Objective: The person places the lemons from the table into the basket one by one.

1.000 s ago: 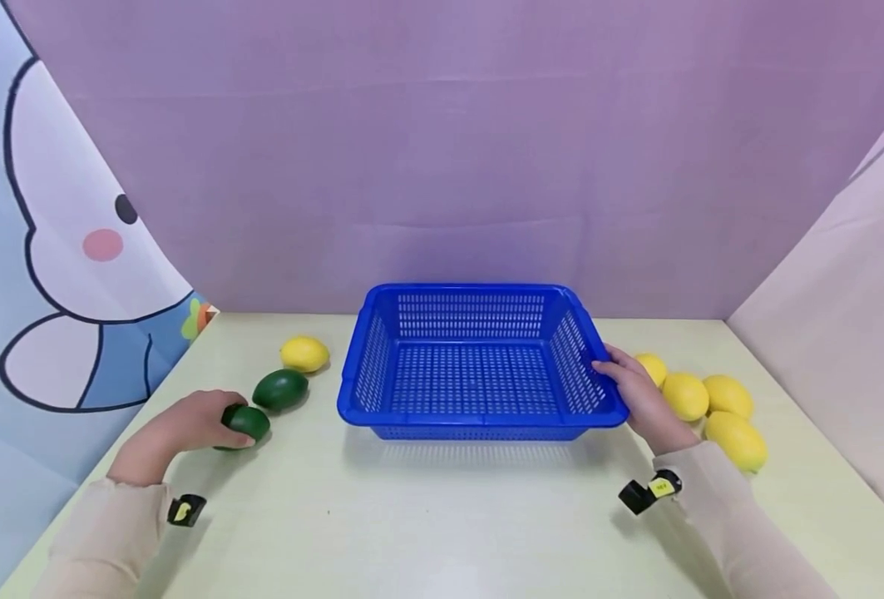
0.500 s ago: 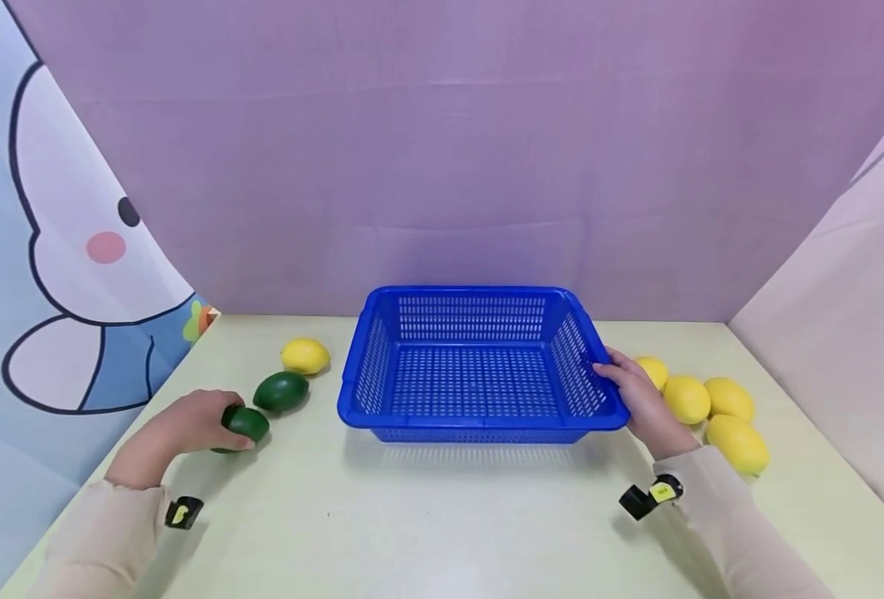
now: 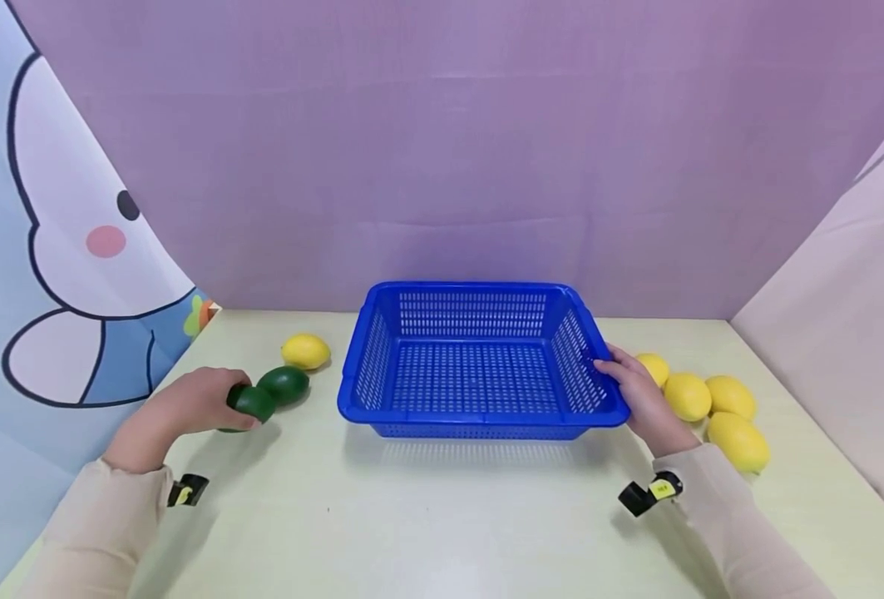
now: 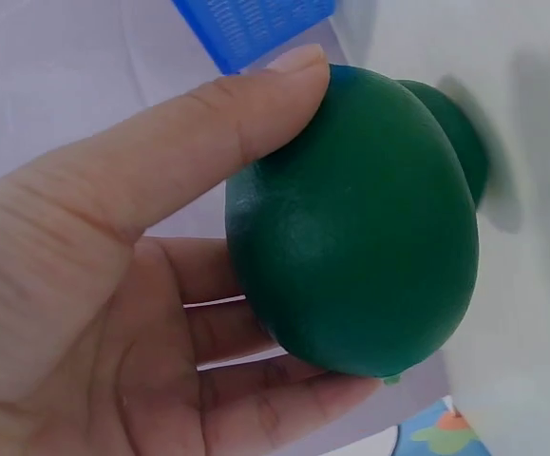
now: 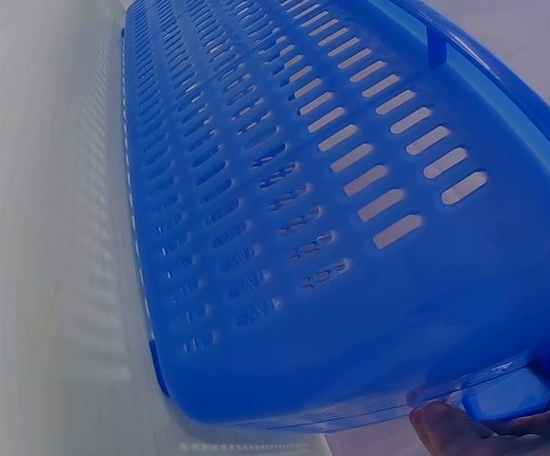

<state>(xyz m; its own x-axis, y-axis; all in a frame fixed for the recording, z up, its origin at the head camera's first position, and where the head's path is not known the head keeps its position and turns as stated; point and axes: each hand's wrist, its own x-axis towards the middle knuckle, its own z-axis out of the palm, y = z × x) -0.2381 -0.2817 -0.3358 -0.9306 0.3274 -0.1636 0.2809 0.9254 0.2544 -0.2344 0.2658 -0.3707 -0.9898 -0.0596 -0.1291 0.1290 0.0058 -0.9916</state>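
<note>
My left hand (image 3: 220, 405) grips a dark green lemon-shaped fruit (image 3: 250, 403) just above the table, left of the blue slotted basket (image 3: 479, 289). In the left wrist view the thumb and fingers curl round that fruit (image 4: 360, 228), and a second green fruit (image 4: 463, 142) shows just behind it. This second green fruit (image 3: 286, 384) lies on the table, touching or nearly touching the held one. My right hand (image 3: 623, 384) holds the basket's right rim. The right wrist view shows the basket wall (image 5: 284, 218) close up, with fingertips (image 5: 445, 429) at the rim. The basket holds nothing.
One yellow lemon (image 3: 305, 351) lies left of the basket, behind the green fruits. Several yellow lemons (image 3: 711, 399) lie in a cluster right of the basket, beside my right hand. Purple backdrop behind, cartoon-print sheet at the left, pale sheet at the right.
My left hand has raised the green fruit off the table and moved it a little toward the other green fruit. The right hand stays on the basket rim.
</note>
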